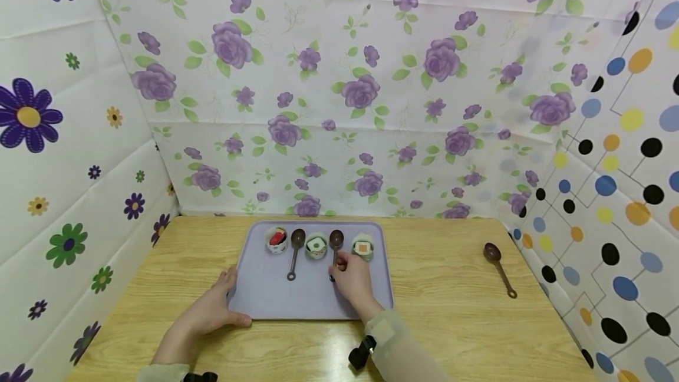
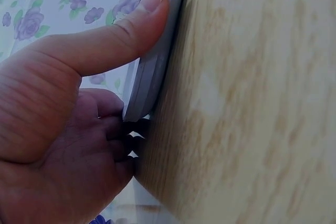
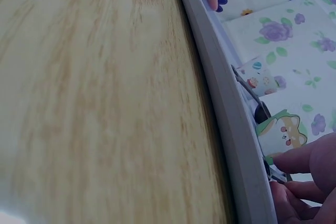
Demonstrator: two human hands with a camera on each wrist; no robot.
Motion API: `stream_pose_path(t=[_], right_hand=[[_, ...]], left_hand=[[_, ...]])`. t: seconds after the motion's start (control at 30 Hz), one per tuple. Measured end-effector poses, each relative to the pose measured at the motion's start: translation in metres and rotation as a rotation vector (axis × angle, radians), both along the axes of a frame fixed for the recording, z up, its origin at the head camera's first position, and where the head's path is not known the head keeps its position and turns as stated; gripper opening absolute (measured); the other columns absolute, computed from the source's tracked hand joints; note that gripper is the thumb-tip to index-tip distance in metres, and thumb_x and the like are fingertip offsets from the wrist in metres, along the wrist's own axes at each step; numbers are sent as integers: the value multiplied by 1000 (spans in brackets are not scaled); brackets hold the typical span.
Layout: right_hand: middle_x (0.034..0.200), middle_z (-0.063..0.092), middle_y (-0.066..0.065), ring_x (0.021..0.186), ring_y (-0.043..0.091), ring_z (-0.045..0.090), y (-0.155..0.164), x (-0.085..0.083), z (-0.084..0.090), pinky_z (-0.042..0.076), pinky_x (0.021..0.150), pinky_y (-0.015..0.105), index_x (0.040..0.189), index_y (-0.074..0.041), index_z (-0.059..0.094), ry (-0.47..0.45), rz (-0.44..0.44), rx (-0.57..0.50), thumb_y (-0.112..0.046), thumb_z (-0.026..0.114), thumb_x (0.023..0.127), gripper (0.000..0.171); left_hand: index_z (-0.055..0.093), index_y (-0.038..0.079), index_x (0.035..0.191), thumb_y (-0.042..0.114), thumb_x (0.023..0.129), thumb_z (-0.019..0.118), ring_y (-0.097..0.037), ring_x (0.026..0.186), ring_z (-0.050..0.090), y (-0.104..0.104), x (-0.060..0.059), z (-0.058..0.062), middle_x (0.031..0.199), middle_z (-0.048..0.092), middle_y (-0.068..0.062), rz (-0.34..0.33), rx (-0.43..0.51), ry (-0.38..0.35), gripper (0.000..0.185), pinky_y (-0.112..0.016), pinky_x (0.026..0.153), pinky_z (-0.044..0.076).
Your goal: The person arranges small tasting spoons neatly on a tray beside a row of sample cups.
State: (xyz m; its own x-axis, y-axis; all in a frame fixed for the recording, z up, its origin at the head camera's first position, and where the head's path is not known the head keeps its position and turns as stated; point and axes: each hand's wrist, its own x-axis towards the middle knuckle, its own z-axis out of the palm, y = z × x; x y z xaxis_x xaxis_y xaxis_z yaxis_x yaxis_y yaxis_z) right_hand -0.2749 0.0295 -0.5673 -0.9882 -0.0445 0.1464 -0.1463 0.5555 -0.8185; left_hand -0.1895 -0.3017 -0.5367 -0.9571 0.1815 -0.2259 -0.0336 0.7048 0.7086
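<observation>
A lilac tray [image 1: 286, 302] bears several small things in a row. From the left come a patterned cup [image 1: 277, 241] with a red piece, a brown spoon [image 1: 294, 252], a cup [image 1: 316, 247] holding a white sushi-like piece, a second brown spoon [image 1: 336, 239] and a cup [image 1: 363, 247] with an orange-centred piece. My right hand [image 1: 352, 279] pinches the second spoon's handle between thumb and fingers, its bowl pointing away from me. My left hand [image 1: 212, 305] holds the tray's near left corner, thumb along the front edge [image 2: 157, 66], fingers bent around the side.
A third brown spoon [image 1: 498, 269] lies on the wooden table [image 1: 440, 293], right of the tray. Flowered cloth [image 1: 329, 105] hangs behind the table, with a daisy-print sheet [image 1: 69, 193] on the left and a dotted one [image 1: 631, 223] on the right.
</observation>
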Motion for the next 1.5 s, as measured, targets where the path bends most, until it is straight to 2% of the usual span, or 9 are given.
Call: stream_pose_path(t=[0.5, 0.8, 0.97, 1.17, 1.33, 1.5], right_hand=[[103, 76, 8, 93, 19, 71, 4, 0, 5, 61, 79, 34, 133, 7, 71, 1, 40, 32, -3, 79, 94, 41], [119, 76, 16, 102, 28, 74, 23, 7, 14, 63, 86, 41, 139, 6, 67, 13, 153, 3, -8, 77, 97, 45], [120, 77, 14, 103, 27, 75, 43, 8, 17, 63, 87, 38, 137, 3, 70, 16, 198, -10, -8, 77, 98, 41], [115, 79, 10, 98, 24, 74, 73, 4, 23, 62, 81, 32, 130, 0, 75, 15, 243, -36, -6, 76, 99, 32], [111, 79, 7, 96, 18, 72, 106, -1, 28, 60, 77, 29, 125, -4, 78, -48, 212, -82, -5, 75, 99, 26], [116, 78, 9, 100, 18, 72, 143, -5, 26, 62, 80, 30, 133, -6, 75, -118, 171, -141, -9, 73, 102, 31]], left_hand=[[2, -16, 162, 42, 68, 101, -58, 157, -6, 0, -2, 0, 169, -1, -40, 4, 1, -5, 148, -72, 124, 5], [1, -16, 163, 41, 69, 101, -58, 157, -7, -3, 0, -2, 170, -3, -40, 10, 0, -15, 149, -72, 124, 4], [2, -16, 163, 41, 68, 101, -58, 157, -6, -3, 0, -2, 170, -2, -40, 8, 5, -6, 148, -73, 124, 4], [2, -16, 163, 41, 69, 101, -58, 157, -6, -4, -2, -3, 170, -2, -40, 1, -2, 1, 148, -73, 124, 4], [3, -16, 163, 41, 68, 101, -58, 157, -5, -2, -4, -3, 169, -2, -40, 0, -6, 8, 148, -72, 124, 5], [2, -16, 163, 41, 69, 101, -58, 157, -5, -2, -2, -3, 169, -3, -41, 1, -7, -1, 148, -72, 124, 4]])
